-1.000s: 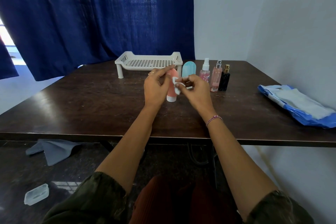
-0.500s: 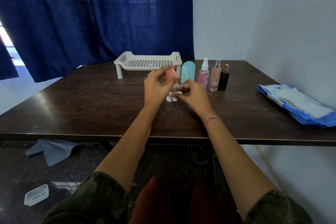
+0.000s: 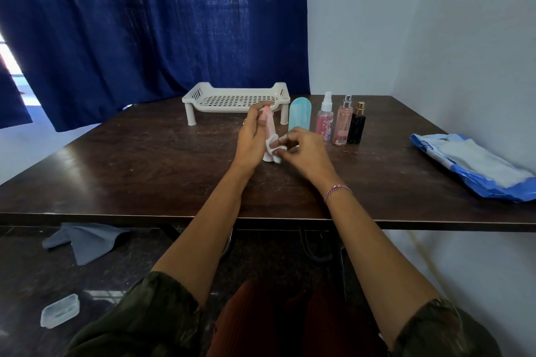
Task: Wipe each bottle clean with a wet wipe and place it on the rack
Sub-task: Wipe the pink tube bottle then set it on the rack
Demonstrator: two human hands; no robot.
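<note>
My left hand (image 3: 251, 139) grips a pink tube bottle (image 3: 267, 123) with a white cap at its lower end, held over the middle of the table. My right hand (image 3: 303, 151) pinches a small white wet wipe (image 3: 272, 146) against the lower part of that bottle. Behind them stands the white perforated rack (image 3: 203, 97), with nothing on it. To its right stand a light blue bottle (image 3: 300, 113), a pink spray bottle (image 3: 324, 119), a taller pink perfume bottle (image 3: 342, 124) and a black bottle with a gold cap (image 3: 356, 127).
A blue pack of wet wipes (image 3: 475, 165) lies at the table's right side near the wall. The dark wooden table (image 3: 130, 159) meets a white wall on the right. A grey cloth (image 3: 84, 240) and a clear plastic lid (image 3: 59, 310) lie on the floor.
My right hand has slid the wipe down the pink bottle from its upper part to near the cap. My left hand keeps hold of the bottle.
</note>
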